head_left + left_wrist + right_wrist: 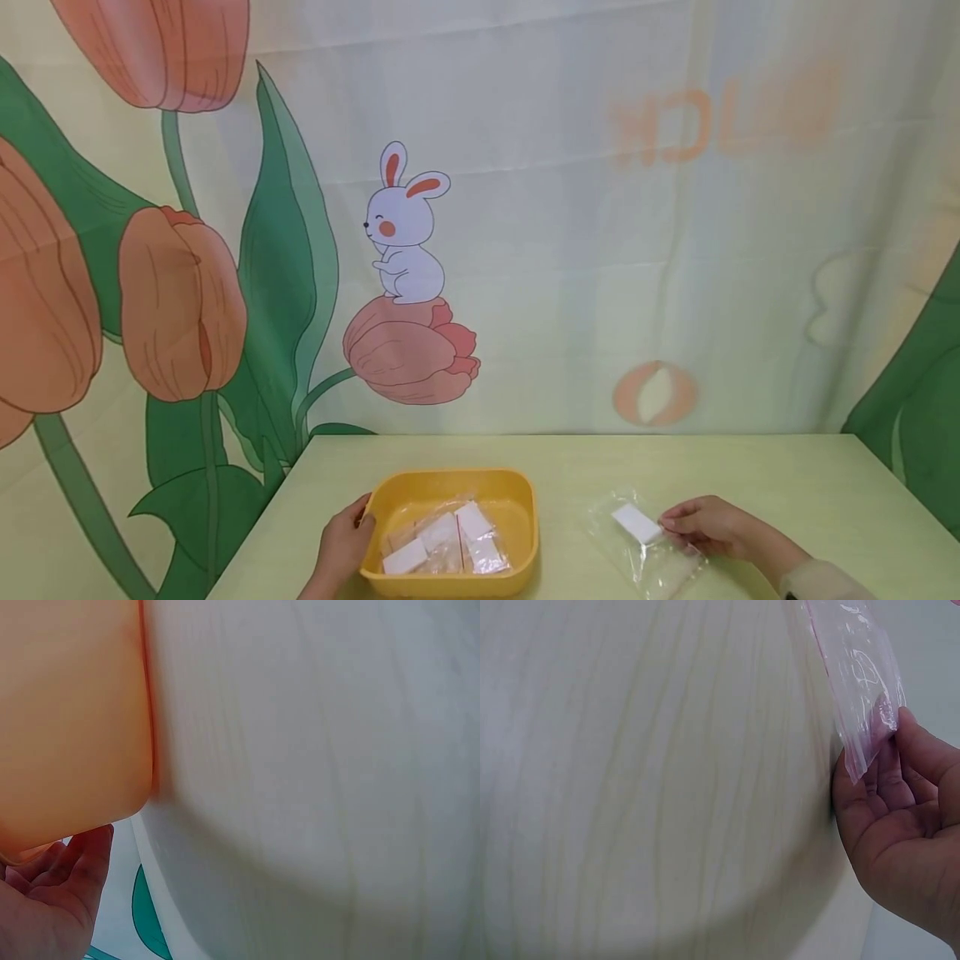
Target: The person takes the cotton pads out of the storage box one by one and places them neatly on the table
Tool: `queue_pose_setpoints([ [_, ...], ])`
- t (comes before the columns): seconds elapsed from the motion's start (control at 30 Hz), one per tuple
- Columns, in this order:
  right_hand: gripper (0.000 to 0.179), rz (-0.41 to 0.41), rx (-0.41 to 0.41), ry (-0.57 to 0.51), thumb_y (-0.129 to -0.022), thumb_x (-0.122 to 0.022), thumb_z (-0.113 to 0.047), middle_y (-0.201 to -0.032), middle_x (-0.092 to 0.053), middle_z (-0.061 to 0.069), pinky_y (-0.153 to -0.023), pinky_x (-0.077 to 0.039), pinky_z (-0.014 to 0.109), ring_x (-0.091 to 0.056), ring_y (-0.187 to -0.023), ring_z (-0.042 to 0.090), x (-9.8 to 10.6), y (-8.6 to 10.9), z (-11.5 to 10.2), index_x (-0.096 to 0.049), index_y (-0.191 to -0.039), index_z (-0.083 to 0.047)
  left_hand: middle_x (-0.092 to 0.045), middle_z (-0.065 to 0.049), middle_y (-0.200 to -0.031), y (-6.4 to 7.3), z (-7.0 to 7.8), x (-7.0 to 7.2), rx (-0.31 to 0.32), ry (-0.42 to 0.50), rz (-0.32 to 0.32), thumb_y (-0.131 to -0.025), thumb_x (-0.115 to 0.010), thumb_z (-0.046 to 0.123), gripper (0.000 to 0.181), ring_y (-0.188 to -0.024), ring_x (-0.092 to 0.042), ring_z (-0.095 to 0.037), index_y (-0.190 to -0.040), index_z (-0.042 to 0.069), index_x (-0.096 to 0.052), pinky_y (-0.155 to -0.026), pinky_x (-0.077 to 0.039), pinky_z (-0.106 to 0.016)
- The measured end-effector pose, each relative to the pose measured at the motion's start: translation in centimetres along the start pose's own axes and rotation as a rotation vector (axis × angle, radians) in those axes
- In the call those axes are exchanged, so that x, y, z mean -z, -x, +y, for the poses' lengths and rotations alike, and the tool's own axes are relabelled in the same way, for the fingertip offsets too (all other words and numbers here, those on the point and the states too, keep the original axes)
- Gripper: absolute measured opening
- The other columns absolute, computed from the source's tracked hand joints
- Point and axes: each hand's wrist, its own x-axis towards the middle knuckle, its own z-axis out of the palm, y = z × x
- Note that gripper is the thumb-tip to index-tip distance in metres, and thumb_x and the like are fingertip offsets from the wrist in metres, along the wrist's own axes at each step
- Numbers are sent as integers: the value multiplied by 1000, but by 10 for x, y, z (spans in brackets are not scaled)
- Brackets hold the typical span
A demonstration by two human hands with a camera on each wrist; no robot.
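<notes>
A yellow plastic basin (450, 585) stands on the table, with several small clear bags (483, 533) inside that hold white pieces. At its left side my left hand (347, 537) grips the rim, and in the left wrist view that hand (56, 900) curls at the basin's edge (75, 727). Off to the right, my right hand (708, 525) pinches the edge of a clear zip bag (645, 562). A white rectangular piece (637, 524) shows at this bag. The right wrist view has thumb and fingers of the hand (907, 817) on the bag's corner (859, 682).
Both hands work over a pale wood-grain table (585, 458). Behind it hangs a curtain (540, 250) printed with tulips and a white rabbit. A gap of table surface lies between the basin and the zip bag.
</notes>
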Motion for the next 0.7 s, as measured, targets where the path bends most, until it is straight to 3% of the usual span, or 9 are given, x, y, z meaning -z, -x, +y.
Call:
queue_pose_setpoints([
  [0.53,17,22,7,33,-97,-65,-5,-77,-73,-6,-61,-54,13,-66,-70,2,-1,0,1,-73,-109,4,-53,-30,-148,0,-1,0,-7,4,3,-102,-44,8,49,-134,-56,-46,-147,-10,-46,-108,-52,-55],
  [0.7,18,62,-14,59,-97,-65,-5,-76,-71,-5,-60,-54,13,-66,-68,3,-4,-2,-1,-70,-110,6,-53,-31,-148,-1,-1,0,-7,-5,2,-102,-44,8,49,-134,-56,-46,-148,-10,-45,-108,-52,-55],
])
